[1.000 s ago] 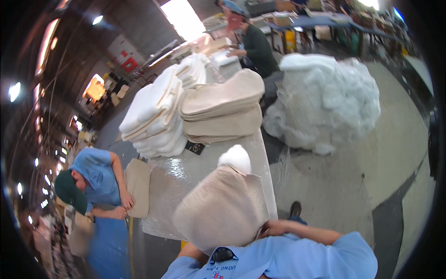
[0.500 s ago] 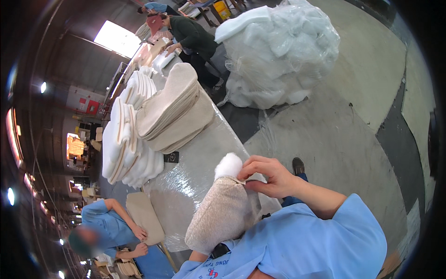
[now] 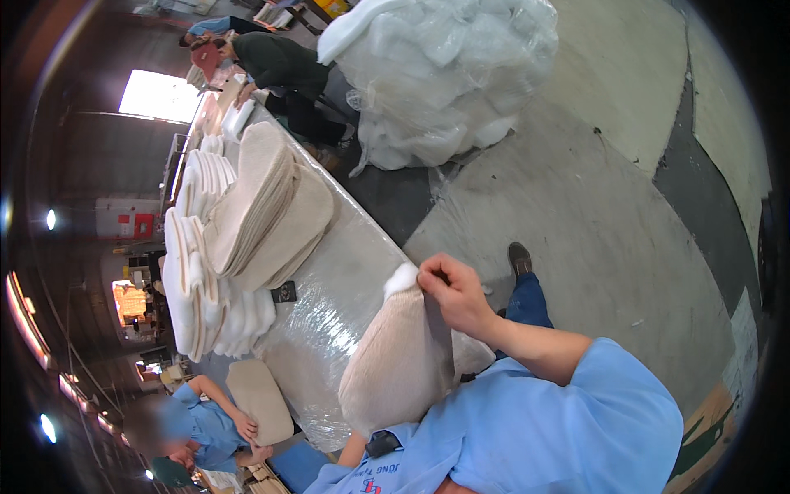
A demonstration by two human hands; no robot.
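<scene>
A beige fabric cover (image 3: 383, 366) stands against my front, bulging, over the near end of the table. White fluffy wadding (image 3: 401, 281) pokes out at its far opening. My right hand (image 3: 457, 296) pinches the cover's edge beside the wadding, thumb and fingers closed. Of my left arm, only a bit of forearm shows under the cover; the left hand is hidden behind or inside it. Another light fabric part (image 3: 471, 356) lies at the cover's right side.
The table (image 3: 317, 317) has a shiny plastic covering. Stacked beige covers (image 3: 267, 206) and folded white pads (image 3: 193, 272) lie on its left. A large plastic-wrapped wadding bundle (image 3: 444, 90) sits beyond. A co-worker in blue (image 3: 218, 424) handles a beige piece (image 3: 259, 399); another, in dark green (image 3: 276, 62), bends over the far end.
My right hand has moved slightly up the cover's edge and closed tighter. Less wadding shows at the opening, and the cover stands straighter. The whole view has shifted.
</scene>
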